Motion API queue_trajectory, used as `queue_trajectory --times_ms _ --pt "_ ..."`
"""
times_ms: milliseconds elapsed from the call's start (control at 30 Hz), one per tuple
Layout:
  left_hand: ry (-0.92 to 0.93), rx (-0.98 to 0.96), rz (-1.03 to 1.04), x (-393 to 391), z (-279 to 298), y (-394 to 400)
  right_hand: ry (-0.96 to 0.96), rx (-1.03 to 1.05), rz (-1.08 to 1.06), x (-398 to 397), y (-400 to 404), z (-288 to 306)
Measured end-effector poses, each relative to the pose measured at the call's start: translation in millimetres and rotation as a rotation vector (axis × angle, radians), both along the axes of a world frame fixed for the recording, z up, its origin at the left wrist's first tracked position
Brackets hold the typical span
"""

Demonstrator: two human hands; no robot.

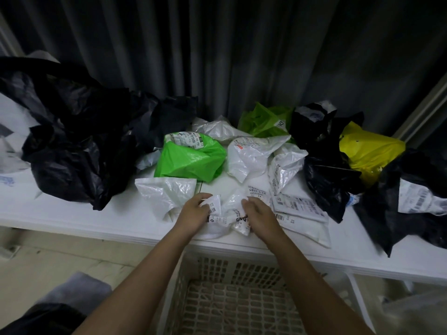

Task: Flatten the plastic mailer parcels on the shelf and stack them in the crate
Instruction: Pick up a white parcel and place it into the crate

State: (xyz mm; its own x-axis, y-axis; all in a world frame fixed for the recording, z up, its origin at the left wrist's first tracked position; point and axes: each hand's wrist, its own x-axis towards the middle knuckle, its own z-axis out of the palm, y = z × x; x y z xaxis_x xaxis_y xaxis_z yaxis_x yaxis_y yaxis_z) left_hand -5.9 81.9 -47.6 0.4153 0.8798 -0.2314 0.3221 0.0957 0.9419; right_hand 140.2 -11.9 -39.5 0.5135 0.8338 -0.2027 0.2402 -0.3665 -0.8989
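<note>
A crumpled white mailer point(229, 213) with printed labels lies at the front edge of the white shelf point(72, 209). My left hand point(194, 210) grips its left side with curled fingers, and my right hand point(260, 213) grips its right side. Below the shelf stands a pale lattice crate point(232, 308), partly hidden by my forearms, its mesh floor bare where it shows. More mailers lie on the shelf: a bright green one point(191, 158), white ones point(251, 155), a flat labelled white one point(302, 218), a lime green one point(263, 122) and a yellow one point(370, 151).
A large heap of black plastic bags point(77, 141) fills the shelf's left side. More black bags point(329, 170) crowd the right. A dark curtain hangs behind the shelf. A second pale container point(358, 293) sits right of the crate.
</note>
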Motion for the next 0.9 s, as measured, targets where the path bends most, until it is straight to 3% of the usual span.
queue_trajectory --times_ms 67,200,533,633,700,833,900 --pt "0.014 0.008 -0.052 -5 -2 4 0.048 -0.037 0.05 -2 10 -2" --pt "0.089 0.135 -0.096 -6 -3 10 -0.119 -0.014 0.107 -5 23 -6" --pt "0.077 0.05 0.239 -4 -12 37 -0.217 -0.044 -0.22 -18 40 -18" --pt "0.134 0.061 0.246 -5 -10 39 -0.214 -0.067 -0.237 -19 44 -21" --pt "0.239 0.17 0.186 -8 -10 33 -0.256 -0.089 -0.228 -17 46 -23" --pt "0.318 0.638 -0.031 -12 -9 3 -0.316 -0.092 -0.234 -15 50 -25" --pt "0.426 0.661 -0.21 -8 -16 -4 -0.311 -0.086 -0.228 -16 51 -23"
